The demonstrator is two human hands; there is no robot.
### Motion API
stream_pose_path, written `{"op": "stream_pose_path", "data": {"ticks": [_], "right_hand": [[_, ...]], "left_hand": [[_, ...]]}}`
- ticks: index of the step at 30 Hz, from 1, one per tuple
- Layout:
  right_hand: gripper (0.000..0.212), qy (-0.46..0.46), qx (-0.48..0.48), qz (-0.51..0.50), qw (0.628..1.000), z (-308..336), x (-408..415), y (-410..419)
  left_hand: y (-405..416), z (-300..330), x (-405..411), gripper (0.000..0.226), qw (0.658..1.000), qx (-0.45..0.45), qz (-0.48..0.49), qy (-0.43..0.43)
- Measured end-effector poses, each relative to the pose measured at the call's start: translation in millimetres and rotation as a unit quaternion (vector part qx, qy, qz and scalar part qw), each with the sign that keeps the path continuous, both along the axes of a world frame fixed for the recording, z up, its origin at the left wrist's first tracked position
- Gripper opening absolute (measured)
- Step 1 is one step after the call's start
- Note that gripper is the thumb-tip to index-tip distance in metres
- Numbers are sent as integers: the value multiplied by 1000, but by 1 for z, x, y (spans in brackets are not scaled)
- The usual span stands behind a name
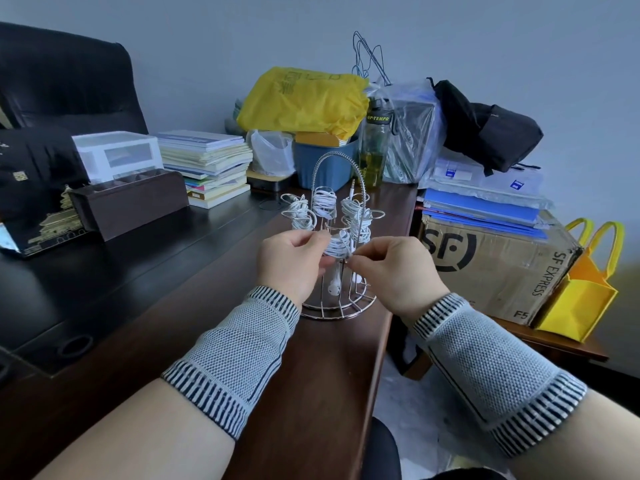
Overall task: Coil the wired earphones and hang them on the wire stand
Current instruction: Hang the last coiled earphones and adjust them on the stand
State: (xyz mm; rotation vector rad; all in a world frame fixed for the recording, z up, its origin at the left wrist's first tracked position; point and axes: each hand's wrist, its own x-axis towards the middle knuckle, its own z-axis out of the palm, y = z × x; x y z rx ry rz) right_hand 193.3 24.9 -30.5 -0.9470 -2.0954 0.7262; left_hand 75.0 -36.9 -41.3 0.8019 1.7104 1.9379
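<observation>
Cluttered desk (173, 289), coil nearly on the stand (337, 258).
Left hand (294, 261) grips the earphones (337, 245); right hand (394, 268) pinches the cord end. Next, probably, hooking it on.

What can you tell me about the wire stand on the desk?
The wire stand is shiny silver metal, upright near the desk edge. It has a round grid base, an arched handle and looped hooks. Coiled white earphones hang on several hooks. Both hands work a coil at its front.

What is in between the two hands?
A coiled white earphone bundle, pinched by left hand and right hand before the wire stand, in the head view.
</observation>
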Motion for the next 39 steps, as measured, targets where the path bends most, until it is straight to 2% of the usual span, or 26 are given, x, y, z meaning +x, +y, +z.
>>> {"op": "stream_pose_path", "data": {"ticks": [2, 5, 9, 16, 23, 28, 34, 39], "right_hand": [[23, 47, -56, 26, 997, 6, 1, 0], [19, 156, -172, 70, 970, 11, -2, -3], [19, 213, -185, 57, 958, 11, -11, -4], [17, 256, -145, 19, 955, 3, -17, -4], [18, 323, -242, 23, 915, 7, -18, -7], [17, 341, -283, 36, 896, 9, -19, -9], [19, 248, -157, 10, 956, 2, -19, -2], [18, 235, -169, 15, 957, 2, -18, 1]], "left_hand": [[-1, 0, -1, 18, 1000, 2, -6, 0], [0, -1, -3, 12, 1000, 1, -13, 5], [0, -2, -4, 13, 1000, -1, -16, -2], [-1, -1, -6, 7, 1000, -6, -23, -4], [-3, 1, -4, 8, 1000, -7, -22, -17], [-5, 2, -3, 10, 1000, -3, -16, -17], [-5, 1, -3, 12, 1000, 0, -23, -16], [-4, 0, -5, 12, 999, 0, -29, -21]]}}
